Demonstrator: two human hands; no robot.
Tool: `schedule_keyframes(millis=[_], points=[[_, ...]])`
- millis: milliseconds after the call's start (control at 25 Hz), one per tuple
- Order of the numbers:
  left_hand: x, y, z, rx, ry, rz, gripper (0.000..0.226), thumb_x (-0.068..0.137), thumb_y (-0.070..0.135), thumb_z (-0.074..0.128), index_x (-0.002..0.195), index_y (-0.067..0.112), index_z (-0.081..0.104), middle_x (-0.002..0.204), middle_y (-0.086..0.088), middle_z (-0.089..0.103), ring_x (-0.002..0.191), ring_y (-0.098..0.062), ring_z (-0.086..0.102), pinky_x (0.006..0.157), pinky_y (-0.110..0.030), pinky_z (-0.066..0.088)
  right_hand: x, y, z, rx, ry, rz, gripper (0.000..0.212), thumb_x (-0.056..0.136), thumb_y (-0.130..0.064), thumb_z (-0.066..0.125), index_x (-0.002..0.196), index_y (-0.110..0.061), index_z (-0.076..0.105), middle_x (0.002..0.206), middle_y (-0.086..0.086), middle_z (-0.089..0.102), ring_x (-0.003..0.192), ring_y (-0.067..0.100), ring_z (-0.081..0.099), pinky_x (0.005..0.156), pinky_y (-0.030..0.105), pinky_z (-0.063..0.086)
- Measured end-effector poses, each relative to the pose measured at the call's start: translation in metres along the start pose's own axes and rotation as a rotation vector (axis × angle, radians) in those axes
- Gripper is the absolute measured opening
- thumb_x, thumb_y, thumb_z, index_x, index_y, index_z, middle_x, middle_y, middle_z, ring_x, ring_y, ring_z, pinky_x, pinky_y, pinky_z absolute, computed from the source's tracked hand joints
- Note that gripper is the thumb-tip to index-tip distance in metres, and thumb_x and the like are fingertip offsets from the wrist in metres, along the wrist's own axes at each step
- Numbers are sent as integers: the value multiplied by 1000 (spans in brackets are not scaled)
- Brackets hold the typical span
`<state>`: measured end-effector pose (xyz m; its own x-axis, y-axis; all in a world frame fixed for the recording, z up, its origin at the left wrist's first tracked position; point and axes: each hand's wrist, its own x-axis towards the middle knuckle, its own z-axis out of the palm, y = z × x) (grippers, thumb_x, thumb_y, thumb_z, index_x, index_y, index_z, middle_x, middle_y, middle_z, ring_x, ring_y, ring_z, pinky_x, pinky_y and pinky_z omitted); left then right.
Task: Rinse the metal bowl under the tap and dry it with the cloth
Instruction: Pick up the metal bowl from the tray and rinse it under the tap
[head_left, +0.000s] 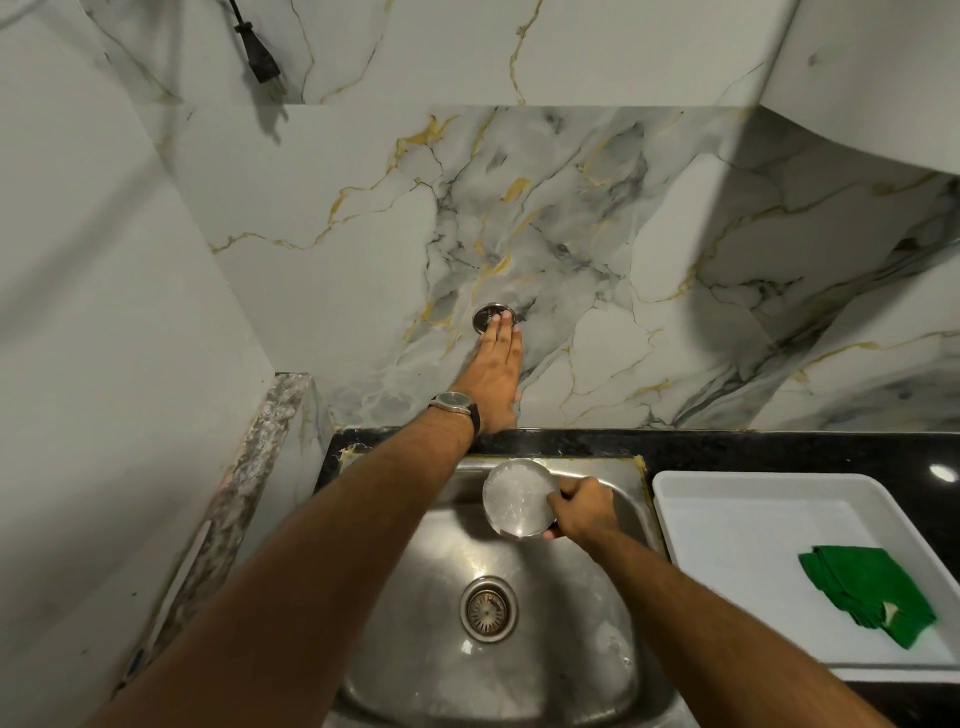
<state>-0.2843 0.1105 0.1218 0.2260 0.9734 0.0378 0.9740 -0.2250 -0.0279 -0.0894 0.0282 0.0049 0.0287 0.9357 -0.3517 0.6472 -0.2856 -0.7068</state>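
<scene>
Head view: right hand (582, 512) is gripping metal bowl (519, 498) over sink (415, 597), fingers clamped on rim; left hand (493, 371) is reaching for wall tap (487, 316), fingers together and extended.

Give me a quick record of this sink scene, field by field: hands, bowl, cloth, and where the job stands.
left hand: reaching up to the tap fitting on the wall
right hand: gripping the metal bowl at its rim
bowl: held over the sink
cloth: green, folded, lying in the white tray
stage: rinsing; drying not yet begun
</scene>
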Motion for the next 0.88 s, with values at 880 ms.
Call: schedule_keyframes(millis=[880], points=[[3, -3, 3, -75, 11, 1, 108, 97, 33, 67, 168, -2, -6, 178, -24, -12, 166, -42, -10, 136, -54, 10, -32, 30, 18, 128, 131, 96, 19, 103, -14, 66, 102, 0, 79, 62, -5, 71, 42, 5, 72, 45, 15, 58]])
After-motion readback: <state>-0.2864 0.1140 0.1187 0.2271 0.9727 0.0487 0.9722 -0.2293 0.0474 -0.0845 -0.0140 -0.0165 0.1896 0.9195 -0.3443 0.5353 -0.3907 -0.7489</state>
